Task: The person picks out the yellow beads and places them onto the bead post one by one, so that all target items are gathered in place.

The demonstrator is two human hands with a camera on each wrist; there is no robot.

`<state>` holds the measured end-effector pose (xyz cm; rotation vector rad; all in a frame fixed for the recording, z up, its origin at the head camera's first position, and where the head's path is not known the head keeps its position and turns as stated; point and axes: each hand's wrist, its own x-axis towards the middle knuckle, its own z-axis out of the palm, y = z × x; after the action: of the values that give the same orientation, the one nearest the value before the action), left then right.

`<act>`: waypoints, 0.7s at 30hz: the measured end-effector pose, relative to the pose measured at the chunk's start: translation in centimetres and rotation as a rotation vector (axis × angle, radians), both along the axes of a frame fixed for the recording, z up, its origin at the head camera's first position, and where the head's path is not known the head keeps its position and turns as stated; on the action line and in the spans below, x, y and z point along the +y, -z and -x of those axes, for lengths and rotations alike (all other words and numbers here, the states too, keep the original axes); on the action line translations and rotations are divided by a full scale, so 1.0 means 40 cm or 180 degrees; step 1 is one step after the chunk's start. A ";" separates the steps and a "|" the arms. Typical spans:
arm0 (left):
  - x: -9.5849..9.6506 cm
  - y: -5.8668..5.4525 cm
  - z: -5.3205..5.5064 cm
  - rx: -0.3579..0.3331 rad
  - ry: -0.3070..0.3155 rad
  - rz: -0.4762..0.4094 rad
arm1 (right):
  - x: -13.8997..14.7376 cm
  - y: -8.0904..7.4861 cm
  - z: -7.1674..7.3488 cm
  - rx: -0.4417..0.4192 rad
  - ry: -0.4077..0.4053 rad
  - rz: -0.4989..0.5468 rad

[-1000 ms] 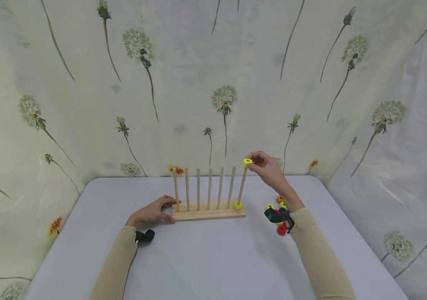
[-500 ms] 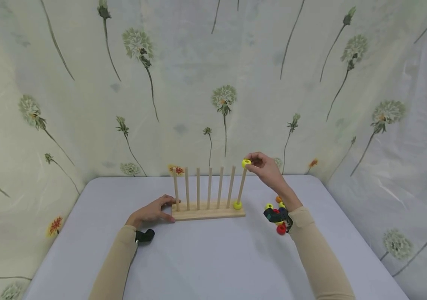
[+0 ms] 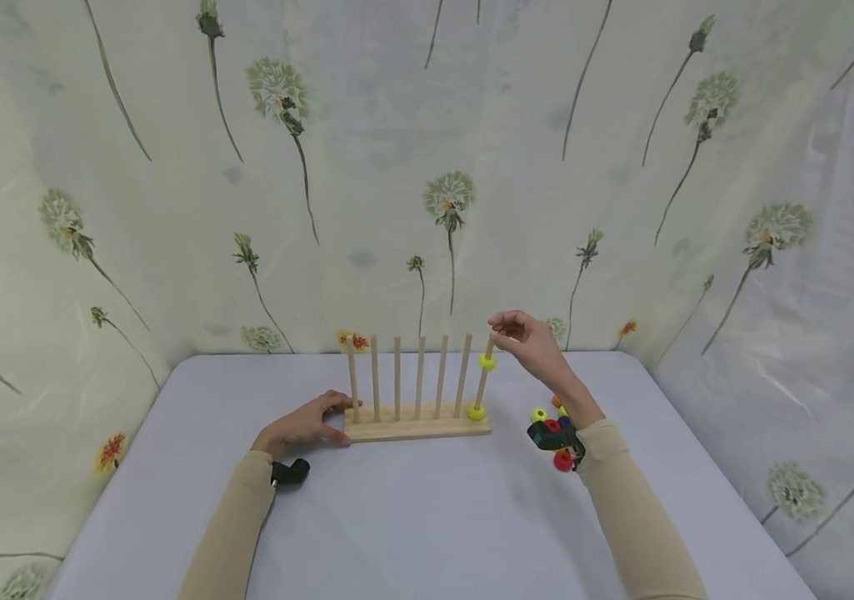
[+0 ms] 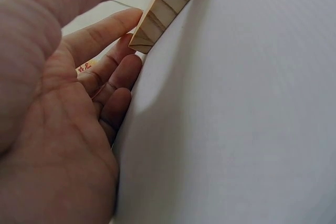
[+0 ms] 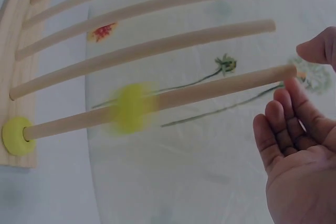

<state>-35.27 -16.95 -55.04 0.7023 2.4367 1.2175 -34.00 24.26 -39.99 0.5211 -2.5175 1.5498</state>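
Note:
A wooden peg rack [image 3: 415, 429] with a row of upright pegs stands on the table. My left hand [image 3: 305, 421] grips its left end, thumb at the front and fingers behind. One yellow bead [image 3: 476, 412] sits at the foot of the rightmost peg. Higher on that same peg, a second yellow bead [image 3: 487, 362] is threaded and looks blurred in the right wrist view. Beside the peg's top is my right hand [image 3: 535, 346], thumb and fingers parted, with no bead between them.
Several loose beads lie right of the rack, partly hidden by the right wrist and its camera: a yellow bead [image 3: 538, 415], a red bead [image 3: 563, 461] and an orange bead [image 3: 557, 401] among them. A flowered curtain [image 3: 367, 208] hangs behind the white table [image 3: 397, 525].
The right hand has let go of the upper yellow bead, which has slid from the peg's tip partway down. Its fingers have parted. My left hand stays on the rack.

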 end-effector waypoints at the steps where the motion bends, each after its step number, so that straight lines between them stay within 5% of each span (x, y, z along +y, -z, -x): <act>1: 0.000 0.001 0.000 -0.0005 0.0005 -0.0002 | -0.002 -0.006 -0.007 -0.0002 -0.0008 0.0005; 11: 0.001 0.007 0.000 0.0039 0.0016 0.0031 | 0.014 -0.056 -0.080 -0.0103 -0.0105 -0.0028; 21: 0.001 0.013 -0.002 0.0041 0.0009 0.0065 | 0.161 0.032 -0.101 -0.0299 0.0044 -0.0136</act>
<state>-35.18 -16.90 -55.56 0.7099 2.4541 1.1890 -29.97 30.70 -41.26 0.4454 -2.6228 1.5540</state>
